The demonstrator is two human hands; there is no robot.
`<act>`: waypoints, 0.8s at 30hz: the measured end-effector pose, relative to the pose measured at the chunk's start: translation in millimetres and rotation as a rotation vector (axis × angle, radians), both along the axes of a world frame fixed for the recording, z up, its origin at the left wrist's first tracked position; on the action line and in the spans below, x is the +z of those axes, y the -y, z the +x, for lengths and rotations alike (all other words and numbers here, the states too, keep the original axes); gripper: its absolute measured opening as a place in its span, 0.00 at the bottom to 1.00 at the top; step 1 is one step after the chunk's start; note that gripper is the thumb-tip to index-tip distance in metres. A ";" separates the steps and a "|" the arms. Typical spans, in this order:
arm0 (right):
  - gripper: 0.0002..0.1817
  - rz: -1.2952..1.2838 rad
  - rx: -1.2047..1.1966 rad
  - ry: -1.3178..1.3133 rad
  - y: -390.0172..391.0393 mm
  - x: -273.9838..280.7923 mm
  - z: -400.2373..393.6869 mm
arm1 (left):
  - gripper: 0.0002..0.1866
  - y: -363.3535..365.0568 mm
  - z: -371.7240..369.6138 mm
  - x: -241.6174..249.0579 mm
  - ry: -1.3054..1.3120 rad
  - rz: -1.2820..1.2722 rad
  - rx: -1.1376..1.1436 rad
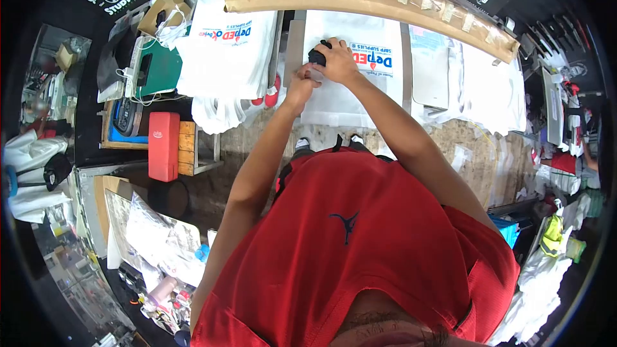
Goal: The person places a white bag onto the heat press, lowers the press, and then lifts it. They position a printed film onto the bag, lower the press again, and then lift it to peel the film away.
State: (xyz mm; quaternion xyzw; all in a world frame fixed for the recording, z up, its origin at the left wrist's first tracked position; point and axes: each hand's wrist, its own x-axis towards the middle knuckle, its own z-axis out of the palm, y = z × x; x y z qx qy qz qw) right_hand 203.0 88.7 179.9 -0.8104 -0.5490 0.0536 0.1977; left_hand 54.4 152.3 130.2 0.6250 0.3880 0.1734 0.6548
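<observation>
Your red shirt (360,244) fills the frame bottom. Top center: white bag (347,96) w/ DepED print lies flat. Right hand (339,59) grips a black tool (317,56) on the bag; left hand (302,82) touches it just below, fingers pinched.

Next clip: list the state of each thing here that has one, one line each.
Right hand: closed on the black tool, pressing it on the printed bag.
Left hand: fingers bent, touching the bag beside the tool.
Black tool: gripped, on the bag.
Printed bag: flat, print up.
Second printed bag: flat, edge hanging over.
Red box: closed, on end.
</observation>
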 end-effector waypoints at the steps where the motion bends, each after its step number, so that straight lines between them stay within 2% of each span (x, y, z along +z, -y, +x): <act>1: 0.26 0.043 -0.008 -0.021 1.0 -2.6 1.8 | 0.36 1.5 0.7 2.9 0.000 0.002 -0.002; 4: 0.24 0.160 -0.070 -0.014 0.9 -20.6 13.7 | 0.37 1.3 0.9 -16.1 0.064 -0.026 0.036; 8: 0.21 0.276 -0.255 0.109 18.6 -25.9 48.5 | 0.37 5.3 -5.9 -13.1 -0.037 0.187 -0.066; 9: 0.21 0.274 -0.319 0.116 29.0 -24.3 60.4 | 0.36 10.4 -7.6 -10.6 -0.075 0.247 -0.074; 14: 0.20 0.379 -0.738 0.143 117.7 -31.7 131.3 | 0.32 15.7 -19.3 -6.8 -0.042 0.184 -0.104; 16: 0.20 0.496 -0.927 -0.239 166.4 -41.7 158.4 | 0.30 16.2 -24.9 -12.3 0.081 0.203 -0.123; 18: 0.21 0.845 -1.042 -0.660 227.5 -85.7 179.4 | 0.30 21.6 -30.1 -9.6 0.064 0.182 -0.143; 20: 0.23 1.011 -1.192 -0.962 300.2 -117.3 173.2 | 0.31 29.0 -37.7 -5.4 -0.059 0.506 -0.183; 21: 0.24 1.051 -1.175 -1.129 345.6 -151.2 168.6 | 0.31 27.6 -44.2 -24.0 -0.002 0.748 -0.173; 22: 0.26 1.087 -1.149 -1.299 389.7 -185.4 156.8 | 0.31 32.5 -49.9 -16.7 0.000 0.745 -0.183; 23: 0.13 0.857 -1.352 -1.235 427.5 -201.0 131.4 | 0.30 40.0 -58.4 -3.3 -0.090 0.822 -0.165; 24: 0.16 0.747 -1.400 -1.318 465.0 -222.1 100.4 | 0.29 47.4 -65.4 4.9 -0.181 0.899 -0.145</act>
